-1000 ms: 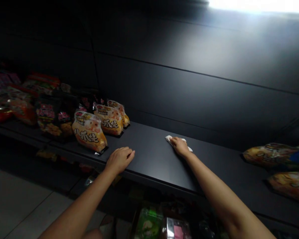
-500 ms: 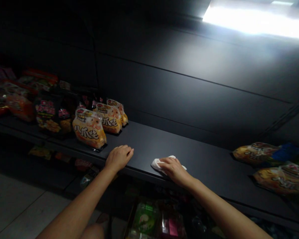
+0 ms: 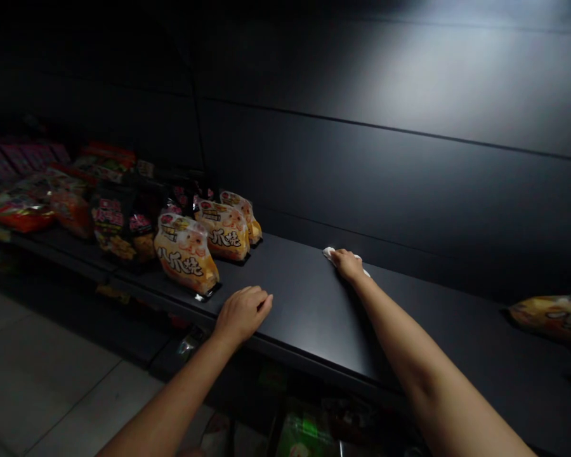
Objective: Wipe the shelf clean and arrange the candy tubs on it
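Observation:
My right hand [image 3: 347,264] presses a small white cloth [image 3: 330,253] flat against the dark shelf [image 3: 304,298], far back near the rear panel. Most of the cloth is hidden under my fingers. My left hand [image 3: 242,312] rests palm down near the shelf's front edge, fingers loosely curled, holding nothing. It lies just right of a yellow snack bag [image 3: 186,252].
Two more yellow snack bags [image 3: 225,231] stand in a row behind the first. Darker and red packets [image 3: 109,219] fill the shelf further left. Another yellow bag [image 3: 552,315] lies at the far right. Packaged goods [image 3: 304,431] sit on the lower shelf; grey floor tiles are at the lower left.
My right hand slid the cloth from the back to the shelf's front edge, then pushed it to the back again. My left hand stayed where it was.

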A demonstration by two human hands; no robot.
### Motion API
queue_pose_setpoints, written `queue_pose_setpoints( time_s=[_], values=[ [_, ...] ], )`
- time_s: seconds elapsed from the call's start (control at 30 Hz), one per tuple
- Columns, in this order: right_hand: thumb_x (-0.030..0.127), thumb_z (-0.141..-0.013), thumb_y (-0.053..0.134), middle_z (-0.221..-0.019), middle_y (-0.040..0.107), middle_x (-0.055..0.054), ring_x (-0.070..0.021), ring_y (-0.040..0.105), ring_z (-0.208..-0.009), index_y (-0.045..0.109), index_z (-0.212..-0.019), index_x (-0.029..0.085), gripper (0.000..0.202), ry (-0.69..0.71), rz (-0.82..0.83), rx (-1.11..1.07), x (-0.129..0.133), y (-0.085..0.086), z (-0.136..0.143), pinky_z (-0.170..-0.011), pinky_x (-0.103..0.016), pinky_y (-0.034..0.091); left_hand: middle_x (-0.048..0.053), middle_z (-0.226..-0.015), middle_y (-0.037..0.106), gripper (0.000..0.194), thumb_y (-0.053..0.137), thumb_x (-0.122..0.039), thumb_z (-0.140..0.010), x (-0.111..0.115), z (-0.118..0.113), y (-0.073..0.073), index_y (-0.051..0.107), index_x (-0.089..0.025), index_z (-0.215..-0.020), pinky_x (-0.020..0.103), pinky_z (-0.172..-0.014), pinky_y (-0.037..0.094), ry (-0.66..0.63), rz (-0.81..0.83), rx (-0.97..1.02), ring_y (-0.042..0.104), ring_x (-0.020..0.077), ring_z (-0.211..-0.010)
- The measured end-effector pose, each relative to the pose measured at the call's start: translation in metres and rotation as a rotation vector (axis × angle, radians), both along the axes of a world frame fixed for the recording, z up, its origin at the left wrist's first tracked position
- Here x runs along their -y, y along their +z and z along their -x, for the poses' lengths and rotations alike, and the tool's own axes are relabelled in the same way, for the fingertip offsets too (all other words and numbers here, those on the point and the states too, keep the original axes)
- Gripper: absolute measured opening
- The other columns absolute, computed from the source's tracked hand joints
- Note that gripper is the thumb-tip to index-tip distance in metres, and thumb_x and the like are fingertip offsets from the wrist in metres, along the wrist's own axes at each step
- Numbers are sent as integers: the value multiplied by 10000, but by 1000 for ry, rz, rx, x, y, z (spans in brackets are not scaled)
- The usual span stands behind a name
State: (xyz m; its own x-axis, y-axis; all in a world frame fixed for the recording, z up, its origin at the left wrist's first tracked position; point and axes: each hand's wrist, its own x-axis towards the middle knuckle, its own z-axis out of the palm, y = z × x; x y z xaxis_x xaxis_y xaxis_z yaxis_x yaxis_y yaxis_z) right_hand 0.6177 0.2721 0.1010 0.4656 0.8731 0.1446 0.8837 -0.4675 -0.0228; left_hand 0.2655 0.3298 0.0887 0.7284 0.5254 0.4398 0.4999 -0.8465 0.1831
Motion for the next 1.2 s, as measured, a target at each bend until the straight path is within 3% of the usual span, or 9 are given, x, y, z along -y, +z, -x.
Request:
queue_pose_setpoints(
  time_s=[0.1, 0.2, 0.53, 0.67, 0.73, 0.83, 1.07, 1.2],
  values=[
    [394, -1019, 271, -1272, 591, -107, -275, 523, -1139, 574, -1280, 324, 406, -16, -3, 4, -4, 0, 7, -904, -423, 383, 5, -732, 589, 341, 389, -330, -973, -1, 0, 0, 554, -220, -695, 287, -703, 369, -5, 11, 13, 560, 150, -744],
    [370, -1022, 279, -1292, 584, -88, -262, 516, -1156, 542, -1314, 340, 394, 27, 2, 12, 9, 0, 32, -922, -407, 374, 12, -735, 594, 352, 383, -341, -975, 1, 2, 1, 569, -223, -700, 292, -692, 371, 0, 3, 19, 558, 158, -746],
    [319, -1006, 426, -1333, 583, -33, -236, 512, -1169, 550, -1296, 360, 318, 548, -63, -107, 111, 7, 172, -976, -396, 334, 36, -769, 611, 369, 359, -356, -984, 9, 6, 2, 598, -222, -736, 299, -708, 372, 31, -13, 55, 560, 174, -771],
    [282, -987, 468, -1299, 607, -32, -223, 526, -1150, 577, -1274, 349, 314, 662, -61, -181, 131, 11, 190, -982, -384, 334, 38, -782, 624, 362, 362, -359, -984, 9, 6, 0, 603, -221, -752, 305, -707, 372, 39, -14, 51, 568, 179, -784],
    [279, -984, 469, -1313, 597, -36, -227, 525, -1155, 579, -1277, 352, 322, 657, -54, -189, 122, 11, 181, -991, -392, 334, 37, -781, 627, 362, 364, -361, -984, 9, 6, 0, 604, -222, -752, 306, -707, 373, 41, -16, 44, 568, 178, -786],
    [311, -998, 436, -1338, 575, -51, -237, 510, -1184, 564, -1302, 349, 332, 585, -47, -154, 88, 6, 154, -997, -403, 334, 32, -773, 622, 363, 364, -358, -986, 8, 6, 1, 596, -222, -741, 307, -708, 373, 40, -25, 33, 565, 175, -782],
    [371, -1022, 335, -1344, 561, -58, -242, 500, -1189, 522, -1337, 361, 367, 226, -18, -23, -15, 1, 77, -959, -381, 350, 21, -738, 601, 338, 394, -328, -978, 3, 5, -1, 565, -224, -705, 316, -705, 378, 11, -49, 66, 547, 168, -747],
    [382, -1021, 280, -1292, 571, -110, -283, 511, -1152, 545, -1317, 327, 401, 81, -6, -16, -55, 3, 55, -919, -430, 362, 19, -719, 585, 329, 399, -309, -974, -1, 4, -5, 552, -226, -695, 320, -703, 383, -6, -52, 100, 536, 168, -734]
  ],
)
